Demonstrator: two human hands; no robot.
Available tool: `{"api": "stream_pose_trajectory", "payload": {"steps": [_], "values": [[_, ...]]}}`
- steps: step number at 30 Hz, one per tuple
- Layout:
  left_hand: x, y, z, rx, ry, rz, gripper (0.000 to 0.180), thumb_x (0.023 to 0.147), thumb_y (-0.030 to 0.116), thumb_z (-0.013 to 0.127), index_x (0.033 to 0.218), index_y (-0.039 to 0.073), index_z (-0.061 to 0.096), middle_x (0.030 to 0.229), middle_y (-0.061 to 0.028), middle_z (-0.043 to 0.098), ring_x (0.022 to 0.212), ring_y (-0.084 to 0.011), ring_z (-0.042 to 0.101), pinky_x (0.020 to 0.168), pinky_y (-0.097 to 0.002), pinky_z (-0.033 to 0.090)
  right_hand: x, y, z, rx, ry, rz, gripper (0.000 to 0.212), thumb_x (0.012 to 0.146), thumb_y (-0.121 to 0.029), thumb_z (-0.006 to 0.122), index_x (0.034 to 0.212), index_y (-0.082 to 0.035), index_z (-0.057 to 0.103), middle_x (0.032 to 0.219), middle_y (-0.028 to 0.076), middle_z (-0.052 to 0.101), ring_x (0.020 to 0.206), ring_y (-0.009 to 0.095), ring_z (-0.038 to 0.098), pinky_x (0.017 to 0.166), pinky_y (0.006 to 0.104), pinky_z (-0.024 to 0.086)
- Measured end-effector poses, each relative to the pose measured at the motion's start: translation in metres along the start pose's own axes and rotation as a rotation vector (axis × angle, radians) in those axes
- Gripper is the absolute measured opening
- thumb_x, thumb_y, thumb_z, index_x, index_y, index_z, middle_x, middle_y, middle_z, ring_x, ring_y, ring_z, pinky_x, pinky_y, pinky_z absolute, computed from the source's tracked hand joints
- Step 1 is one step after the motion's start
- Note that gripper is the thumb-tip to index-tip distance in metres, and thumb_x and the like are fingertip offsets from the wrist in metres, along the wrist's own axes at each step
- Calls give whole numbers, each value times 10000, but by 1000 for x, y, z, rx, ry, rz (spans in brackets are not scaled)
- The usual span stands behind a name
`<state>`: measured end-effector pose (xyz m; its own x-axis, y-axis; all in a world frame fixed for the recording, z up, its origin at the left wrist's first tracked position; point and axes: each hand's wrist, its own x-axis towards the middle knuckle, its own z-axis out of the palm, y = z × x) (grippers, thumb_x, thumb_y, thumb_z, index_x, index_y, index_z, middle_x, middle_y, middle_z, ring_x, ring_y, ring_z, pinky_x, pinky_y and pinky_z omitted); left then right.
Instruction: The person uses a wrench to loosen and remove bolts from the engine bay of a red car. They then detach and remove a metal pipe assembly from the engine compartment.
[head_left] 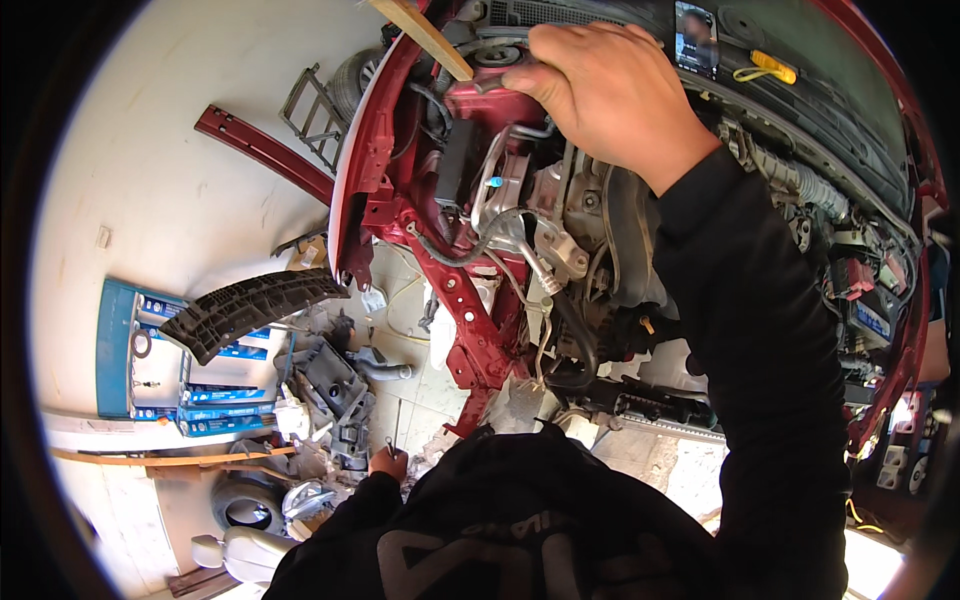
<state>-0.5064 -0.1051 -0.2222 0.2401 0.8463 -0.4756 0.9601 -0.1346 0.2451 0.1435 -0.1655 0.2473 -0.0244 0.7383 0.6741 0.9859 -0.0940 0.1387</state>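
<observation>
My right hand (pixel 610 95) reaches over the far left of a red car's open engine bay (pixel 455 305), beside the round strut mount (pixel 498 56). Its fingers are curled, and a short dark piece (pixel 488 84) shows by the thumb tip. The palm side is hidden, so I cannot make out what the fingers grip. Low on the left, outside the car, my left hand (pixel 388 463) is closed around a thin metal wrench (pixel 390 444), whose small ring-like end sticks up. My body hides part of that arm.
A wooden stick (pixel 430 42) slants down near the strut mount. Along the windscreen base lie a phone (pixel 696 40) and a yellow-handled tool (pixel 773 68). Left are a black plastic trim piece (pixel 255 305), blue boxes (pixel 228 415), loose car parts (pixel 335 395) and a tyre (pixel 247 505).
</observation>
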Motion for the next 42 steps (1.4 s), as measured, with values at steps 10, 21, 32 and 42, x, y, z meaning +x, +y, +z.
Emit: {"api": "stream_pose_trajectory", "payload": {"steps": [10,21,32,42], "values": [[-6,-10,-29,171,-219,121,439,930,490,738,1105,95,810,967,-249,789,980,-452,767,855,-558,596,-6,8,12,206,297,-63,504,1053,-476,635,842,-34,751,736,175,734,715,384,741,670,500,572],[2,-152,6,464,-497,171,443,1041,530,576,1324,206,685,1146,-252,763,1109,-491,715,935,-582,556,-18,26,57,319,552,-73,509,997,-522,680,911,-39,817,894,188,799,893,370,768,844,508,522],[-26,-47,-41,487,-587,168,505,1035,604,594,1273,182,736,1117,-244,769,1079,-480,724,910,-588,558,-34,47,69,255,612,55,451,1011,-458,649,988,-54,849,990,168,822,963,356,787,869,519,526],[-37,-37,-49,529,-658,135,537,1060,593,535,1224,124,740,1153,-247,761,1104,-476,716,935,-589,551,-39,43,64,177,656,120,394,994,-403,677,975,-47,846,943,169,818,924,350,784,860,518,517]]}}
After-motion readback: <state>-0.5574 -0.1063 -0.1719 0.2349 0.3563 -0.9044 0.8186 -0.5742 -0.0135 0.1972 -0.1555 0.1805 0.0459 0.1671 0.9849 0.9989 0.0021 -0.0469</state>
